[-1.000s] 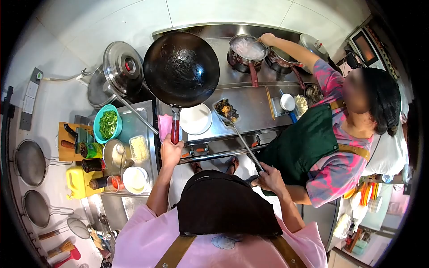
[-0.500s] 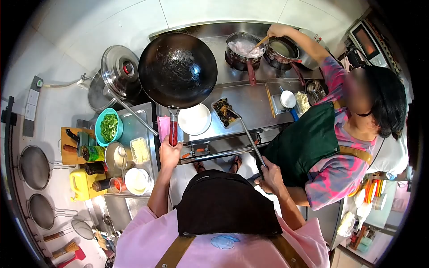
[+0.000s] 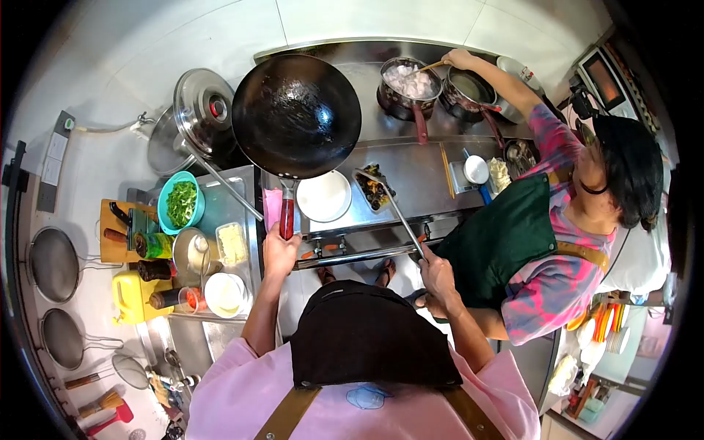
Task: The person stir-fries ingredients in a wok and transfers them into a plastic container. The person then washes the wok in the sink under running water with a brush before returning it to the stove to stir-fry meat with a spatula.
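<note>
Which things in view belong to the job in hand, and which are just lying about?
Likely in the job:
Wok, handle in the left hand
Long-handled utensil, in the right hand
Dark food, by the utensil's far end

Apparently just about, untouched:
Yellow jug
Metal lid
Loose chopsticks
Wall strainer

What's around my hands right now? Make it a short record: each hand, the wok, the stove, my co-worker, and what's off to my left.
Left hand: gripping the red handle
Wok: dark inside, handle toward you
Right hand: holding a long metal utensil, far end at the dark food
Stove: pot with pale food
Co-worker's hand: holding a thin utensil into that pot
Left side: chopped greens, yellow jug
</note>
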